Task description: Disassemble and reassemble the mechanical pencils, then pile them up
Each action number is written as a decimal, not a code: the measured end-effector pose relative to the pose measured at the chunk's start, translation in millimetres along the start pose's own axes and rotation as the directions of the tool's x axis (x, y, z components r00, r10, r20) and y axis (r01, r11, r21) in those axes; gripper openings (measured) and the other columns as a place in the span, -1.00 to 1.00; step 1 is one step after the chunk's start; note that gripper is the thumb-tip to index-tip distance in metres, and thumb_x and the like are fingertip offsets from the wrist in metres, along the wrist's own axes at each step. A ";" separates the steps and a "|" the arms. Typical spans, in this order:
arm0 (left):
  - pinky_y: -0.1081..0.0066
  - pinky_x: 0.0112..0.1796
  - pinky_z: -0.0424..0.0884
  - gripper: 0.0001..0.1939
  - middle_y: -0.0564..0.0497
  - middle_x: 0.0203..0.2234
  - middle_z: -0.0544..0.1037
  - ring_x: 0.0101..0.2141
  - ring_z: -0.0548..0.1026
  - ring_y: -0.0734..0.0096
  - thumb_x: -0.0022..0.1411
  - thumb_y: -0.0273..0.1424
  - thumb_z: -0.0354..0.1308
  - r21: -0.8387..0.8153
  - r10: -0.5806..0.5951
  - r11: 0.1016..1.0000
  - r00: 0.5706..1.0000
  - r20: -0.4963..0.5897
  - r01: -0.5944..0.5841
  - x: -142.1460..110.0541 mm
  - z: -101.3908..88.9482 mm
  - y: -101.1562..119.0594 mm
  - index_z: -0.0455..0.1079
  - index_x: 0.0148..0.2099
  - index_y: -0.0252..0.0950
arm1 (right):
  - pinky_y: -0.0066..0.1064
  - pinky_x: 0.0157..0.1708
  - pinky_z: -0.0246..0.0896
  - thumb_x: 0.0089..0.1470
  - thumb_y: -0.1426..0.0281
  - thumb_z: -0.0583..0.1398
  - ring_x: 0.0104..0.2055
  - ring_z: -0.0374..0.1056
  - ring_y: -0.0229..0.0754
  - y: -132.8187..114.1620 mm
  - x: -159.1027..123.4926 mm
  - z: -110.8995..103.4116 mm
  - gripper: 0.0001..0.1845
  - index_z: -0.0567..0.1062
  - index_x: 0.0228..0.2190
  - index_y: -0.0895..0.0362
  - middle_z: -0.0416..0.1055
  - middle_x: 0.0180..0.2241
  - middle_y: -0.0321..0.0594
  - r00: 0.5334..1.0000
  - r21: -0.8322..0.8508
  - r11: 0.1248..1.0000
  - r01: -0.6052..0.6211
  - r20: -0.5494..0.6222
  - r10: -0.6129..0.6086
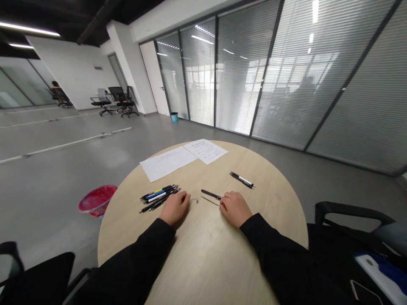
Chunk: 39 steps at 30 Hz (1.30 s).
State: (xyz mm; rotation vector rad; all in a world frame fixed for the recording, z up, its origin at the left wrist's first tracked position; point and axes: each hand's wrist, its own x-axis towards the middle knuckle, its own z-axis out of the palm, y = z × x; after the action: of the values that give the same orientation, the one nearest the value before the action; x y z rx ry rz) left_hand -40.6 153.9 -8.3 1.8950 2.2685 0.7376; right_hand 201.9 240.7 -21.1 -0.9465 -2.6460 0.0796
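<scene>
My left hand (pixel 174 207) rests curled on the round light-wood table (pixel 206 258), just right of a loose pile of several pens (pixel 160 198), some with yellow and blue markings. My right hand (pixel 232 208) lies at the ends of a black pen barrel (pixel 210 194) and a thin pen refill (pixel 210 201), and its fingers hide those ends. A tiny metal pen part (pixel 195 201) lies between my hands. Farther off are a small group of black-and-white pens (pixel 242 180) and two printed paper sheets (pixel 168 163).
A red plastic bin (pixel 97 200) stands beyond the table's left edge. A black chair armrest (pixel 349 212) and a dark bag (pixel 337 254) are at the right. Black office chairs (pixel 122 101), a seated person (pixel 56 91) and a glass wall with blinds (pixel 273 72) stand farther off.
</scene>
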 end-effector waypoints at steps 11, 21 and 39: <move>0.41 -0.47 0.01 -0.60 0.11 -0.67 0.25 -0.59 0.19 0.45 0.33 -0.22 -0.09 -0.095 0.113 0.990 0.992 0.053 -0.107 -1.7 -2.3 10.6 0.13 -0.55 -0.24 | -0.29 -0.23 0.11 0.18 0.50 0.12 -0.21 0.34 -0.07 -7.7 0.1 3.9 -0.80 0.54 -0.40 0.20 0.48 -0.33 -0.08 0.996 -0.120 0.992 -0.029 0.085 0.040; 0.41 -0.47 0.02 -0.60 0.13 -0.68 0.22 -0.59 0.17 0.47 0.31 -0.23 -0.04 -0.172 0.115 0.978 0.993 -0.017 -0.117 -4.2 -5.8 18.8 0.15 -0.57 -0.25 | -0.33 -0.25 0.12 0.14 0.52 0.14 -0.24 0.31 -0.10 -6.6 0.9 9.5 -0.85 0.48 -0.43 0.17 0.45 -0.36 -0.11 0.995 -0.037 0.995 -0.093 -0.050 0.091; 0.49 -0.45 0.27 -0.73 0.08 -0.58 0.46 -0.54 0.36 0.51 0.10 -0.23 0.30 -0.891 -0.129 0.433 0.987 0.093 0.140 -3.9 12.2 27.8 0.40 -0.32 -0.33 | -0.40 -0.27 0.12 0.12 0.54 0.15 -0.32 0.27 -0.19 -5.4 1.5 8.1 -0.85 0.41 -0.47 0.14 0.34 -0.42 -0.24 0.970 0.357 0.926 0.123 -0.240 -0.036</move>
State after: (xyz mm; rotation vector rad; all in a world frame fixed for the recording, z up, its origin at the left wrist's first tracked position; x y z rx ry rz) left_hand -10.2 156.9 -8.3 1.1251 1.4009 1.4978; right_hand 195.0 237.9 -27.5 -0.6751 -2.3372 0.4094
